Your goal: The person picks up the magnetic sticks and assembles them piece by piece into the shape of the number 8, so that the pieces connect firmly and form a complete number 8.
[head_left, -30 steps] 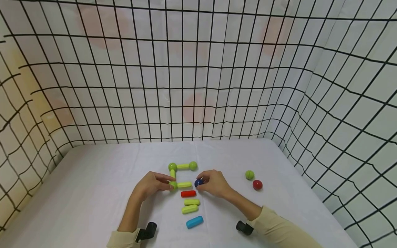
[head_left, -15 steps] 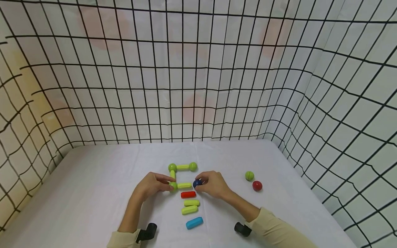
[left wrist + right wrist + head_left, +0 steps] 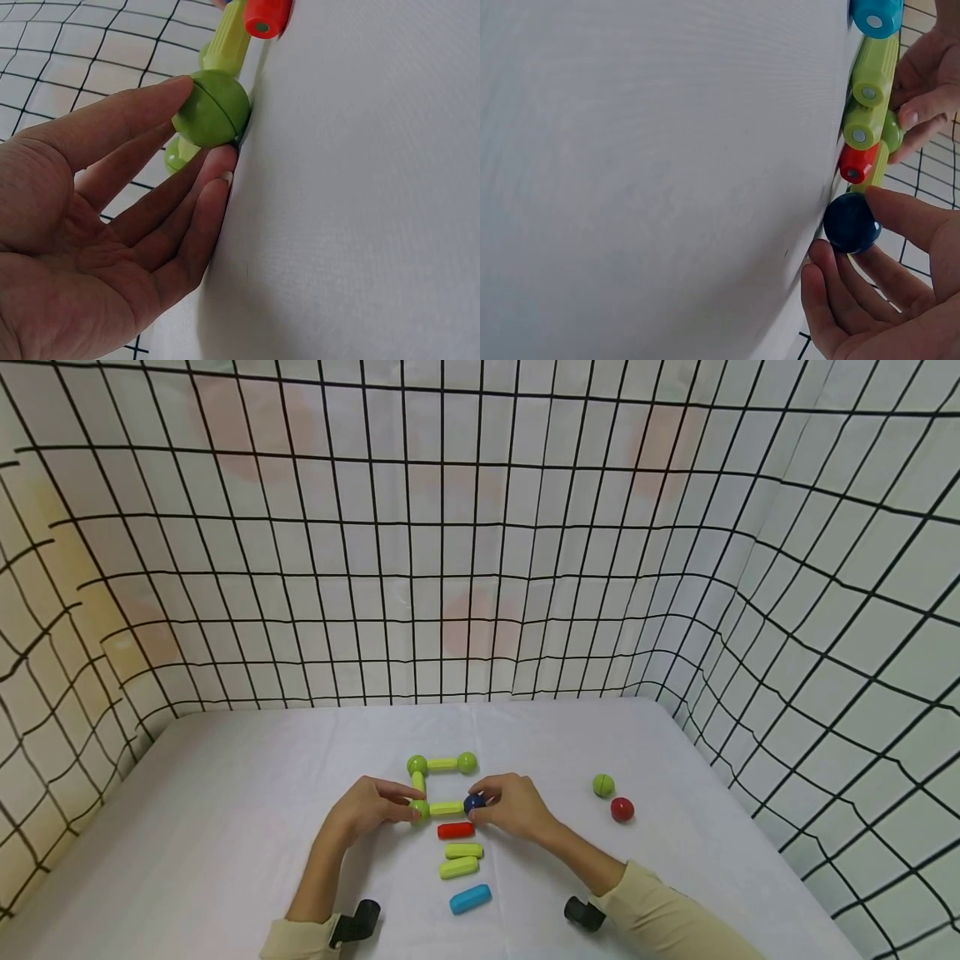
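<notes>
The dark blue ball [image 3: 473, 803] sat near the middle of the white-covered worktop [image 3: 247, 793], at the right end of a yellow-green rod [image 3: 446, 808] and seemingly against it. Black netting [image 3: 441, 575] bordered the left, far and right sides. From the left netting a broad stretch of cloth ran to the left forearm [image 3: 324, 870]; another lay between the far edge and the joined green piece [image 3: 442, 764]. Between the forearms, a red rod [image 3: 456, 831], two short green rods [image 3: 463, 851] and a light blue rod [image 3: 470, 899] lay in a column, narrowing that gap. To the right, cloth separated the right grip [image 3: 517, 806] from a loose green ball [image 3: 603, 785] and a red ball [image 3: 622, 810], then continued to the netting.

The left forearm slanted forward, wrist bent inward; the left grip [image 3: 372, 803] was narrow, pinching the green ball [image 3: 420, 811] at the rod's left end. The right forearm [image 3: 585, 858] slanted forward and leftward from a beige sleeve [image 3: 667, 914]; the right grip pinched the dark blue ball, its lower fingers close to the cloth.
</notes>
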Motion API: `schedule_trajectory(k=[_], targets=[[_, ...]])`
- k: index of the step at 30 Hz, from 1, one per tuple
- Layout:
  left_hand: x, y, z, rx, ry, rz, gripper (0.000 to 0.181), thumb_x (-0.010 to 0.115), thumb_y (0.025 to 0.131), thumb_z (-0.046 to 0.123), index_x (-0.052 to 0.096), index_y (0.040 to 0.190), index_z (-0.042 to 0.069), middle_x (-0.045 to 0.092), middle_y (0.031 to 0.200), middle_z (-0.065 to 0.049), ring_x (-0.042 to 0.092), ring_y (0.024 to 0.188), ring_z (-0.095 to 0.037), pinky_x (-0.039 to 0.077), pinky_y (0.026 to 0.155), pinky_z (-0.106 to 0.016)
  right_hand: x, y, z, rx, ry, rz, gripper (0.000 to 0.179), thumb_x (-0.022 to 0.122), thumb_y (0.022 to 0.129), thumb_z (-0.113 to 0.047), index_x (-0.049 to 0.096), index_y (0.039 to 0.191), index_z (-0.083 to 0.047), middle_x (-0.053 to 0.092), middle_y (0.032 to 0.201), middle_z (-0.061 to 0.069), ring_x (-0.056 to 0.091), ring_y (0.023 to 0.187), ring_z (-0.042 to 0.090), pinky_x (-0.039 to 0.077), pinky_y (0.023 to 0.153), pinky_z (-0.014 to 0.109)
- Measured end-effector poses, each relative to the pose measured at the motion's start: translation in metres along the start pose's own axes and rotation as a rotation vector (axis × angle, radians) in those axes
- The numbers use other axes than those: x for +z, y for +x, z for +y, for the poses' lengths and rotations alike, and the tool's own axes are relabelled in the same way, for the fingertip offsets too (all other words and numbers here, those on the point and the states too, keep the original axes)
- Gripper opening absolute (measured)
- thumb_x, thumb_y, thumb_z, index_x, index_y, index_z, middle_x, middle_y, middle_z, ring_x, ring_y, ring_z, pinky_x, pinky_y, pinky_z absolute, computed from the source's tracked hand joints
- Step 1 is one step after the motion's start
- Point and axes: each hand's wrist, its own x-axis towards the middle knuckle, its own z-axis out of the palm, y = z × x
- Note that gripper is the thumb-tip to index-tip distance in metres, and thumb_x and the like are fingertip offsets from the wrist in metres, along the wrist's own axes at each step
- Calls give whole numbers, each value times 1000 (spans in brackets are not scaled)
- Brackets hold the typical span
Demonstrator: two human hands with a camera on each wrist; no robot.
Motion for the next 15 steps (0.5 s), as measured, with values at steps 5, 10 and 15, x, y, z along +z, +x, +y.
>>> schedule_trajectory(k=[5,10,15], targets=[[0,0,1,3,-10,0,22,84,80,25,83,102,23,77,95,1,57,83,-18,43,70,-29,-1,1,-1,8,-4,-4,31,82,83,-20,76,112,-13,76,100,6,67,88,16,55,78,34],[0,-1,2,8,-9,-1,22,84,80,24,83,102,23,77,94,1,57,82,-18,42,70,-29,-2,2,-1,7,-1,-7,31,82,83,-20,76,112,-12,76,101,6,66,88,16,54,77,33],[0,-2,2,7,1,1,22,84,80,25,83,102,24,77,97,0,59,83,-18,43,71,-29,-4,3,-2,11,5,-27,36,82,82,-21,75,116,-10,76,102,8,70,92,20,57,79,36]])
